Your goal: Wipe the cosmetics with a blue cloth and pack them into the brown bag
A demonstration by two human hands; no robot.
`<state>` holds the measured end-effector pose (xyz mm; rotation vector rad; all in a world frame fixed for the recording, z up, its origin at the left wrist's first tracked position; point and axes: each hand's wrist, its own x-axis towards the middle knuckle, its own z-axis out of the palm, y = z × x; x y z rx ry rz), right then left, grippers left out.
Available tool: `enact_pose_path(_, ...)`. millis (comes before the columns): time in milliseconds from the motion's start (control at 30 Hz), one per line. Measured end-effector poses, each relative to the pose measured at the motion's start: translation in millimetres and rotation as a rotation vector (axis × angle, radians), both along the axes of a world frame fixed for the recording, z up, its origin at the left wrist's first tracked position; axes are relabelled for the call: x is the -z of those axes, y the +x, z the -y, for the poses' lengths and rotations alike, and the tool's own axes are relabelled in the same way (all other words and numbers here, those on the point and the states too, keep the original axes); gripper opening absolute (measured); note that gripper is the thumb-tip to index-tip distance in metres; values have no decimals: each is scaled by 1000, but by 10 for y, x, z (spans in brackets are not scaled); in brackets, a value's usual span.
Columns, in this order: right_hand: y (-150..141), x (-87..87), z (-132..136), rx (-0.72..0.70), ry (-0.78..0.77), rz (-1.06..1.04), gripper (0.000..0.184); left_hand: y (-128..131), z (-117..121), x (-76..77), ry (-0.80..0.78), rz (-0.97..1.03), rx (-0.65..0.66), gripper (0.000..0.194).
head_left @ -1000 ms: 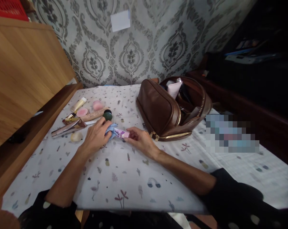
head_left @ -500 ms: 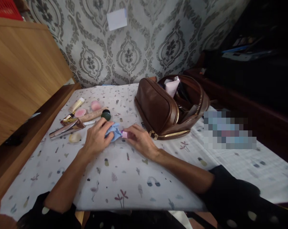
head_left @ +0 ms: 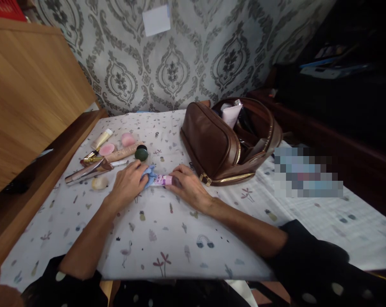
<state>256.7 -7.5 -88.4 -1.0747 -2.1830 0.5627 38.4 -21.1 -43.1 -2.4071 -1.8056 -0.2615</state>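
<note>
My left hand [head_left: 129,181] is closed around a crumpled blue cloth [head_left: 150,174]. The cloth wraps the left end of a small pink-and-purple printed tube [head_left: 162,180], whose exact kind I cannot make out. At the tube's other, darker end, my right hand [head_left: 189,187] grips it between thumb and fingers. Both hands are low over the patterned white cloth [head_left: 154,238] covering the table. Just beyond my left hand sits a dark green round item [head_left: 141,153]. A brown cosmetic bag [head_left: 208,140] stands open beyond my right hand, with a pale pink tube [head_left: 231,116] sticking out.
Several cosmetics lie at the left: a beige tube [head_left: 125,152], a pink sponge [head_left: 128,139], a round pink item [head_left: 107,149], a rose-gold tube [head_left: 84,172] and a cream-coloured piece [head_left: 99,183]. A wooden cabinet [head_left: 36,81] borders the left; a patterned wall [head_left: 172,64] is behind.
The blue cloth and my left hand have shifted left along the tube, so more of its printed middle shows. My right hand keeps its grip in nearly the same place.
</note>
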Motion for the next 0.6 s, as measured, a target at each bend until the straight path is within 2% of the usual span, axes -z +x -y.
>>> enact_pose_path(100,-1,-2,9,-11,14,4,18,53,12,14,58,136,135,35)
enact_pose_path(167,-4,-3,23,-19,25,-4,22,80,16,14,13,216,283,36)
enact_pose_path(233,-5,-2,38,-31,32,-12,25,88,14,16,-63,262,359,36)
enact_pose_path(367,-9,5,50,-47,14,-51,29,77,-4,60,-113,313,261,34)
enact_pose_path(600,-31,-62,55,-111,-137,-147,30,107,-42,183,6,436,74,35)
